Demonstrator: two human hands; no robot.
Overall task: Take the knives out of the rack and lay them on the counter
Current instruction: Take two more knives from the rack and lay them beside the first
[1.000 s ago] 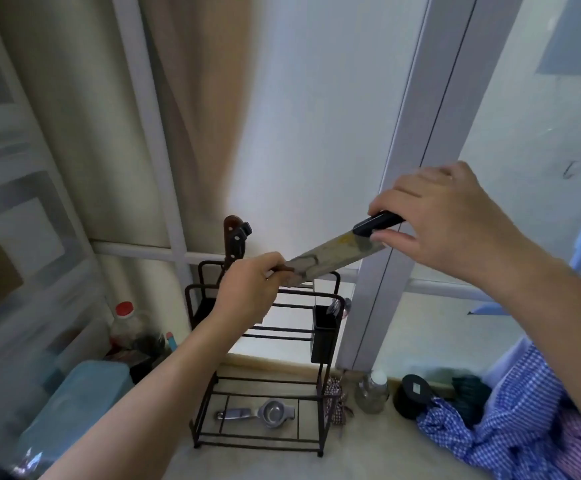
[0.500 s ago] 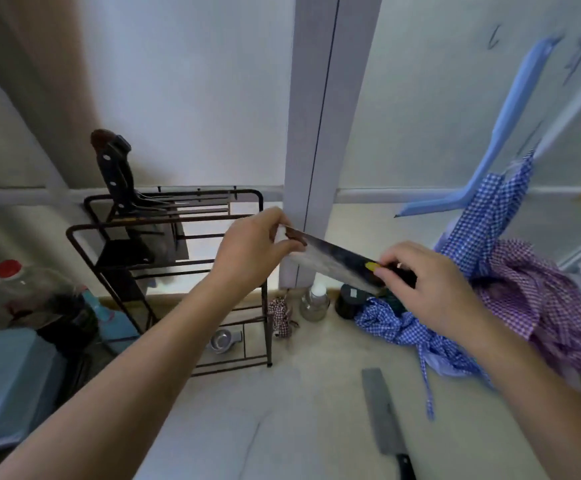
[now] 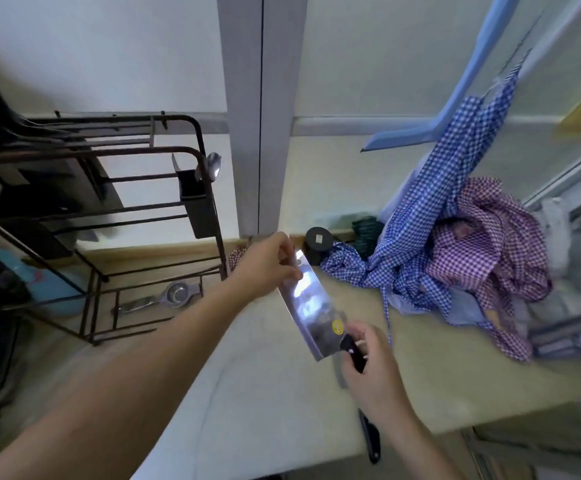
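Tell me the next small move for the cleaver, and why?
Probably lower the cleaver flat onto the counter, beside the knife already lying there. Both hands hold it above the surface: left hand at the tip, right hand on the handle.

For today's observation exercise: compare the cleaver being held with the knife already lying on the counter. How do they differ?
The held cleaver is gripped by both hands, left hand at the blade's far end, right hand on the handle; the counter knife lies untouched. The cleaver's blade shows fully, catching glare; the other knife's is mostly hidden behind the right hand. Both have dark handles.
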